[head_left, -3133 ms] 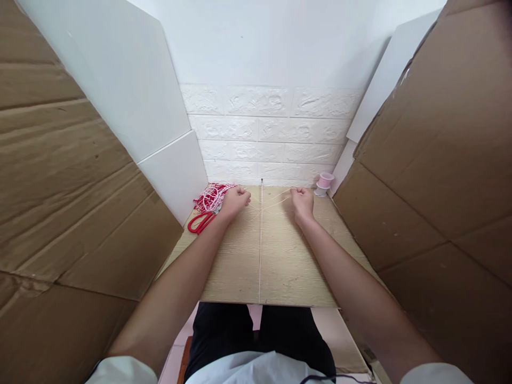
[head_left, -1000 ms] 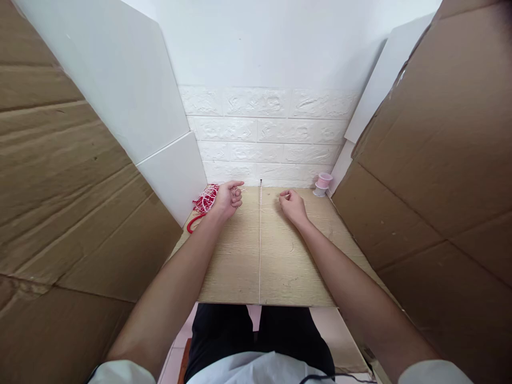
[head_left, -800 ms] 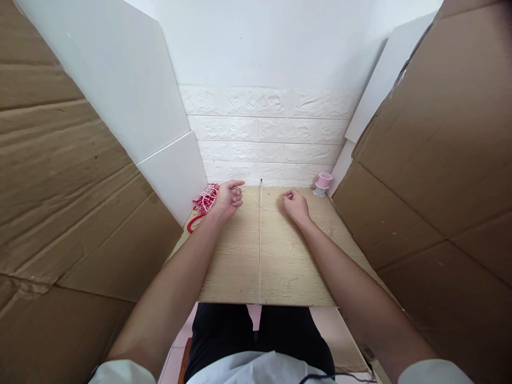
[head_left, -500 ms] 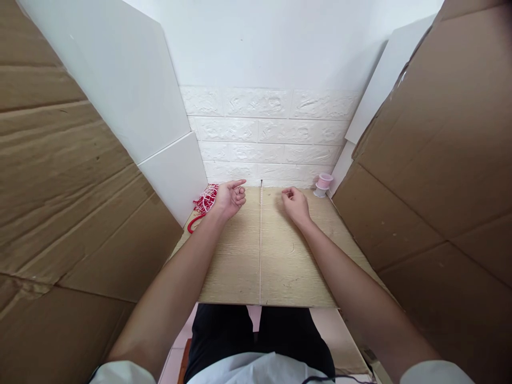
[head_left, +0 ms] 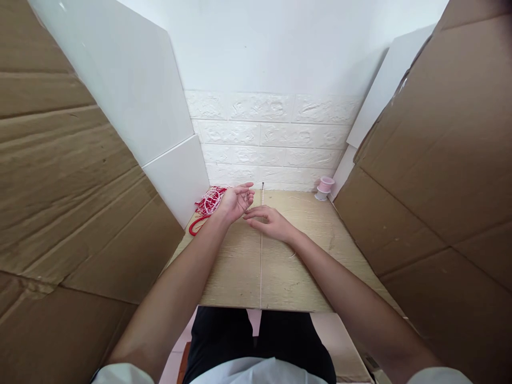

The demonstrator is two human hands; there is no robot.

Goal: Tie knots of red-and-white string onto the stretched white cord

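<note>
A thin pale cord runs taut down the middle of the wooden board, from a small nail at the back to the front edge. My left hand is held palm up just left of the nail. Its index finger points out and the others curl loosely round a fine pale thread. My right hand lies across the cord with fingers stretched out towards the left hand, their tips just below its fingers. I see nothing gripped in it.
A tangle of red and white cords and red-handled scissors lie at the board's back left. Two small pink spools stand at the back right. Cardboard sheets and white panels wall in both sides.
My right hand has moved left from beside the cord to across it, opening its fingers towards the left hand. The left hand stays palm up near the nail.
</note>
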